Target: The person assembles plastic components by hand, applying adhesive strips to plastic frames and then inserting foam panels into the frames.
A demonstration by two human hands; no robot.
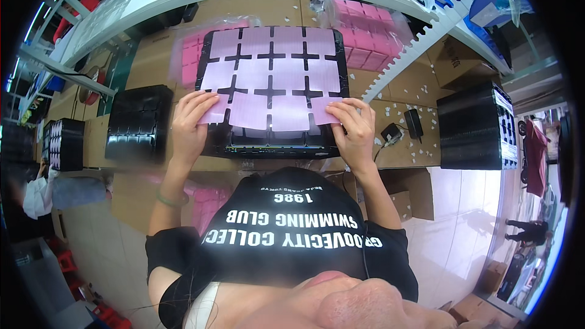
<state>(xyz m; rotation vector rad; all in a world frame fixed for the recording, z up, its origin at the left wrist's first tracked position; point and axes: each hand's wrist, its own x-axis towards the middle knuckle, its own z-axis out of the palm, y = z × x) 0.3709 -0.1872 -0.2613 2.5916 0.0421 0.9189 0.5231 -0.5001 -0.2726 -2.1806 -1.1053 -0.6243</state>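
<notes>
A thin pink sheet (251, 72) with cross-shaped cutouts lies over a black tray (213, 140) in front of me, and black shows through the gaps. My left hand (191, 123) pinches the sheet's near left corner. At the near right corner, my right hand (354, 127) grips it between thumb and fingers. Between the two hands, the sheet's near flaps sit slightly back from the tray's front rim. What lies in the tray beneath the sheet is mostly hidden.
Bagged pink sheets (372, 30) lie behind the tray. Black tray stacks stand left (137, 125) and right (472, 128). A black power adapter (414, 123) and white scraps lie on the cardboard-covered table (390, 152). A white toothed strip (420, 45) slants nearby. Another person's white sleeve (39, 195) shows far left.
</notes>
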